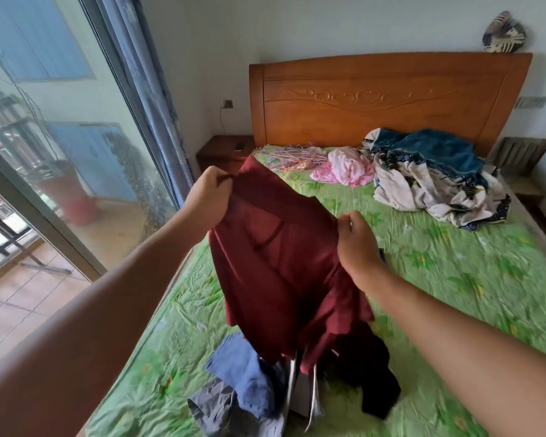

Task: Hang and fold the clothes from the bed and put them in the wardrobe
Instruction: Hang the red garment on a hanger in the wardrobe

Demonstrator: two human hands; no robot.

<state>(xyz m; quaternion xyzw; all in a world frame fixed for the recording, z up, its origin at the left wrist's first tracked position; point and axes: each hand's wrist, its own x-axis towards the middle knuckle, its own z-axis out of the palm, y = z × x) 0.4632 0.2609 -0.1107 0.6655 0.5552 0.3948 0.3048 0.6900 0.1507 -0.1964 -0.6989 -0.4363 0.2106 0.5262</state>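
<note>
I hold a dark red garment (278, 263) up over the bed. My left hand (210, 197) pinches its upper left edge. Lower and to the right, my right hand (356, 244) grips the cloth's right edge. The garment hangs down onto a pile of clothes at the near end of the bed: a blue piece (246, 367), a grey piece (215, 408) and a black piece (375, 376). Thin coloured hangers (292, 159) lie near the headboard. A pink garment (347, 167) lies beside them.
The bed has a green flowered sheet (448, 279) and a wooden headboard (385, 99). A crumpled quilt with a teal cloth (435, 175) lies at the far right. A bedside cabinet (224, 151) stands left of the headboard. A glass sliding door (60, 146) and curtain fill the left.
</note>
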